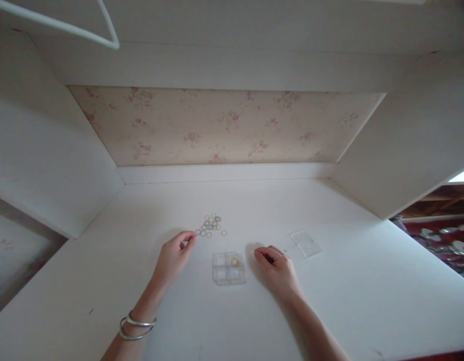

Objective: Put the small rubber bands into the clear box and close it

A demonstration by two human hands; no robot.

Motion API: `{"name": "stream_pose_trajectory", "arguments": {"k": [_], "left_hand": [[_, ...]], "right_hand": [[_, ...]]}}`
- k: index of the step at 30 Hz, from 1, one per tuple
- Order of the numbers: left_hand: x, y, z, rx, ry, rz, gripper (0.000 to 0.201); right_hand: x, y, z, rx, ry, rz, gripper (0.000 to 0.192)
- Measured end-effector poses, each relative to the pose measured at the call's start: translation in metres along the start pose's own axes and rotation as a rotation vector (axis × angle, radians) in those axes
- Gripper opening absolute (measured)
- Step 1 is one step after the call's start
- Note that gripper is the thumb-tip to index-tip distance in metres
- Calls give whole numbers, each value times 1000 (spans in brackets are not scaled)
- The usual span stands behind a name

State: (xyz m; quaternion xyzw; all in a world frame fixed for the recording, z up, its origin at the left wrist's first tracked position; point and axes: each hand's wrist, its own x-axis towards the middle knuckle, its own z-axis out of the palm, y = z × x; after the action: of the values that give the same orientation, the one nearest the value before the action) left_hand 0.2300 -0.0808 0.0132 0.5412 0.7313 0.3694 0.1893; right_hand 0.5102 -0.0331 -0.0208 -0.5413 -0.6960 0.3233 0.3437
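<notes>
My left hand (175, 255) pinches a small pink-red ring (198, 230) between thumb and fingertips, at the near left edge of a loose pile of thin coloured rings (210, 225). One pinkish ring (224, 233) lies a little apart, to the right of the pile. Nearer to me stands a clear divided plastic box (228, 276), its top uncovered. Several yellowish rings (235, 261) sit in its far right compartment. Just right of the box, my right hand (277, 273) rests on the table with curled fingers, thumb against fingertips, and nothing shows in it.
A clear flat lid (306, 243) lies on the white tabletop (186, 316) to the right. White side panels (397, 130) and a back wall with floral paper (232, 128) enclose the far side. A white bent rod or cable (66, 26) crosses the upper left.
</notes>
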Motion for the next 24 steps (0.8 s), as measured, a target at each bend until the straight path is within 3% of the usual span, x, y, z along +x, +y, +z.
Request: {"name": "stream_pose_trajectory", "arguments": {"k": [9, 14, 17, 19, 24], "left_hand": [[-3, -2, 19, 177, -118, 137, 22], [-1, 0, 19, 279, -112, 138, 18], [0, 2, 18, 305, -112, 116, 18], [0, 2, 17, 318, -121, 99, 19], [2, 0, 16, 335, -135, 110, 20]], "right_hand": [[-1, 0, -1, -28, -37, -20, 32], [8, -6, 1, 18, -32, 46, 32], [21, -31, 2, -33, -89, 16, 33], [32, -56, 5, -131, -183, -88, 33], [61, -107, 32, -536, -358, -321, 28]]}}
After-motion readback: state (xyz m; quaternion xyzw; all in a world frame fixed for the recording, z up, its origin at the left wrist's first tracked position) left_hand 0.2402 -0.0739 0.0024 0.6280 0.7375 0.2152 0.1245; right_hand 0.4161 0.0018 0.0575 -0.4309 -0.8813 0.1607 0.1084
